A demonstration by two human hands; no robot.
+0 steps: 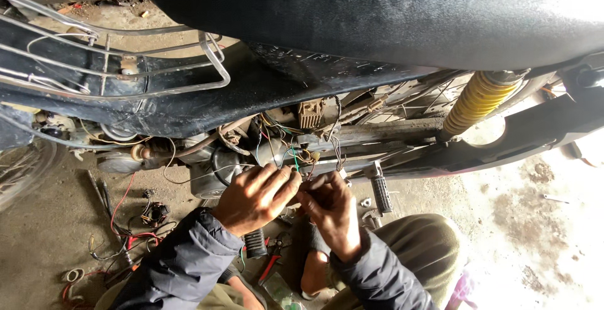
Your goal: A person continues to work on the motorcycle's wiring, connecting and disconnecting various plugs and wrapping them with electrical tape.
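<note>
We are down on a stained, dusty concrete floor (516, 222), and the motorcycle (264, 96) lying across the view is our landmark; everything else is placed from it. Its black seat (390, 14) fills the top, cut off by the upper edge, with a yellow coil spring (479, 99) just under the seat's right end and a chrome wire rack (157, 71) at its left side.

Below the middle of the motorcycle, our hands meet at a cluster of loose wires (286, 143) hanging out of the frame. The left hand (255, 197) is curled, fingertips pinched on a thin green wire (294, 161). The right hand (330, 212) is also closed, fingers pinching at the same spot, touching the left; what exactly it grips is hidden between the fingers. A black footpeg (381, 192) sticks out of the motorcycle just right of the hands.

We can make out no package or sign; a small tan finned block (309, 114) sits on the frame above the wires, its markings too small to tell. On the floor below the motorcycle's left half lie tangled red wires (129, 238) and a dark small part, hard to identify. Red-handled pliers (272, 261) lie under our wrists, partly covered by the dark sleeves. The wheel at far left is cut off.
</note>
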